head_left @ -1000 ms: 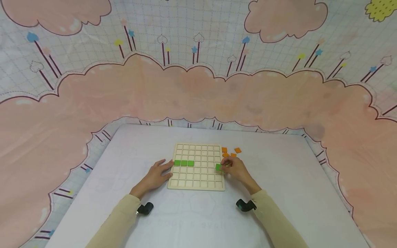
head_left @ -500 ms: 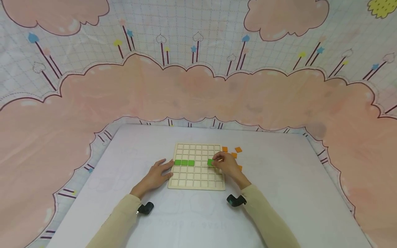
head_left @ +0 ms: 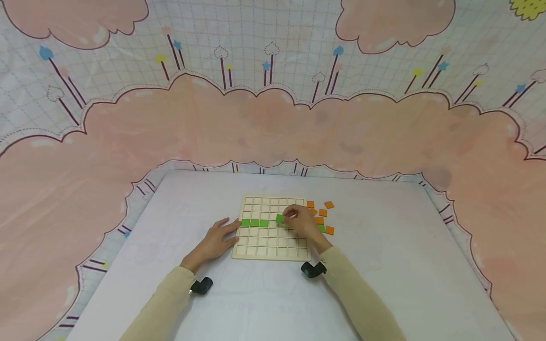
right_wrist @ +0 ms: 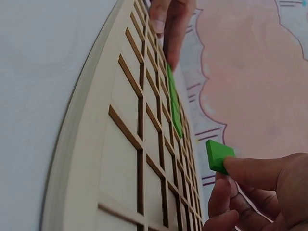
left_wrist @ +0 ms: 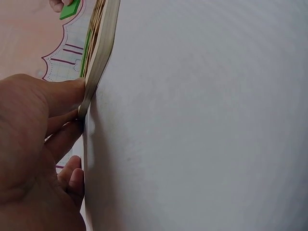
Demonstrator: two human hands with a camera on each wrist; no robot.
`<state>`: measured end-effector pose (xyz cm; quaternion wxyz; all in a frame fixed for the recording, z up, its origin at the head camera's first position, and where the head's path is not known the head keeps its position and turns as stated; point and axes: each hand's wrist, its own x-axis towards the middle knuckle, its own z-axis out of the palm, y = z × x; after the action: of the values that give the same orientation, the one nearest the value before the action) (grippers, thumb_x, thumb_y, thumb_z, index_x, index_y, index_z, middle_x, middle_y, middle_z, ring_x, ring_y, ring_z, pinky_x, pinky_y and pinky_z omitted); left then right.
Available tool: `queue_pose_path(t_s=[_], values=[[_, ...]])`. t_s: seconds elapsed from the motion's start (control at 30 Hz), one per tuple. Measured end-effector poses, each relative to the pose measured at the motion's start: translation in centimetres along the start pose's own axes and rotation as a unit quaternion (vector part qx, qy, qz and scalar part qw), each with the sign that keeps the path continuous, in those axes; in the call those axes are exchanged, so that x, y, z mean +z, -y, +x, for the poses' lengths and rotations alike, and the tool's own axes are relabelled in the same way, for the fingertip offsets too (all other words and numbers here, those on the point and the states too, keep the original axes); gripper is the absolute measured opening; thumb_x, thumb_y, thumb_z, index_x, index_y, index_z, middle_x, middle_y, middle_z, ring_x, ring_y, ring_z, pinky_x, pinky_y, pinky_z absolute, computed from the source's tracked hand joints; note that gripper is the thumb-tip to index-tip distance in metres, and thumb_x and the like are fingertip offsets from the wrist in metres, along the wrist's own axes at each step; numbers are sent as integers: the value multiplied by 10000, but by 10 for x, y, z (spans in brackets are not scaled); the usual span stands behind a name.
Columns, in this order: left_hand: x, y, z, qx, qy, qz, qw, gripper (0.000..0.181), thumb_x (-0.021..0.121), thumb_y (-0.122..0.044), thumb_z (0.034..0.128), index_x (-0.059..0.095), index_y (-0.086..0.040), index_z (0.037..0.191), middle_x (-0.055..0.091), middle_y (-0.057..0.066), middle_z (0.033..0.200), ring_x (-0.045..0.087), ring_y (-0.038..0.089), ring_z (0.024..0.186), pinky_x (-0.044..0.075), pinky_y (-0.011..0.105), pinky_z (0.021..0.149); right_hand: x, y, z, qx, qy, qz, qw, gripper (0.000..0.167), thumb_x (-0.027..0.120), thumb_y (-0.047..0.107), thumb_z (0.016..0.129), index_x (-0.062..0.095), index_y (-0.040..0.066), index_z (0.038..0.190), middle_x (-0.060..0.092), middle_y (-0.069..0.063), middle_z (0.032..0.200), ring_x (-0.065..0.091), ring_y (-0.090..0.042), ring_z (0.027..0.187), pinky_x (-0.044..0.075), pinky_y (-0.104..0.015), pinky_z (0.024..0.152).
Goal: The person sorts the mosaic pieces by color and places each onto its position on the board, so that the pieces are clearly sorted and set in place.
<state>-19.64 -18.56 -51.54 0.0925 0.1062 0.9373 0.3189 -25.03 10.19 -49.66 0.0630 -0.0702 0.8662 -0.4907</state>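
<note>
A square wooden grid board [head_left: 266, 249] lies on the table, with several rows of recessed cells. Three green square tiles [head_left: 254, 223] sit side by side in one row, starting at its left edge. My left hand [head_left: 214, 240] rests against that edge, fingers spread and fairly straight, thumb and fingertips touching the rim. Between thumb and fingers my right hand [head_left: 304, 222] pinches another green tile [right_wrist: 220, 155]. That tile is held above the board, tilted and apart from it, to the right of the three laid tiles. The right hand hides some cells beneath it.
Several loose orange tiles [head_left: 323, 213] lie on the white table [head_left: 384, 246] just right of the board. A green tile [head_left: 322, 228] lies among them, partly hidden by the right hand. A patterned cloth [head_left: 256, 123] hangs behind the table.
My right hand has carried the pinched green tile leftward from the board's right edge to near the middle, uncovering more loose tiles. The left hand has stayed at the left edge.
</note>
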Motion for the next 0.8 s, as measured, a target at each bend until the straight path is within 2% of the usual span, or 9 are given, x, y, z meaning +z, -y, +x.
queue_pose_path(t_s=[0.4,0.6,0.8], values=[[2,4,1,119,-65,1,9999,560,606,-227,973,421,-115,1489,367,37,1585,175,363,1513,184,671,1166,17,2,8,-54,67,-167,9998,72,726,107,875,703,106,942,705,-49,920,638,-160,822,524,-281,712],[3,4,1,84,-55,-13,9999,562,608,-235,973,420,-123,1490,364,36,1586,172,362,1513,188,670,1166,20,4,7,-31,147,-224,9996,72,724,103,874,704,113,943,699,-43,930,629,-155,833,515,-284,723],[2,3,1,114,-72,-37,9999,558,609,-248,974,426,-120,1486,370,49,1582,179,366,1508,188,679,1160,22,2,9,-200,142,-396,9989,59,707,114,893,725,118,949,712,-42,907,646,-160,828,527,-288,714]])
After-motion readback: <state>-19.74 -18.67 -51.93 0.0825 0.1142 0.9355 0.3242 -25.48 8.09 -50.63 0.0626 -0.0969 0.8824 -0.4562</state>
